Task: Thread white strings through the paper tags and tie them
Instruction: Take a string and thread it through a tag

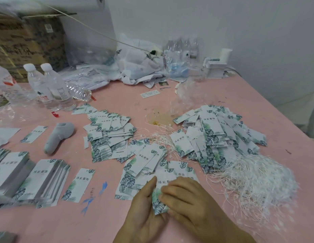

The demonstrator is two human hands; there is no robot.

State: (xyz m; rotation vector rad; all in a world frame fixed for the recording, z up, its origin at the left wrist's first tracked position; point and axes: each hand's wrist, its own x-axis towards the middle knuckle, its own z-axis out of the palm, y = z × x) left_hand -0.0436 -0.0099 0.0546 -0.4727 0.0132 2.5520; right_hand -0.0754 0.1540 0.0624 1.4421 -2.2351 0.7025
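My left hand and my right hand both hold a small bunch of white paper tags with green leaf print near the table's front edge. The left thumb lies on top of the bunch and the right fingers curl over its right side. A loose heap of white strings lies to the right. More tags sit in piles in the middle, on the right and just beyond my hands. Thin strings trail between the piles.
The pink table carries neat stacks of tags at the left, a grey handheld device, two water bottles, crumpled plastic bags and a cardboard box at the back.
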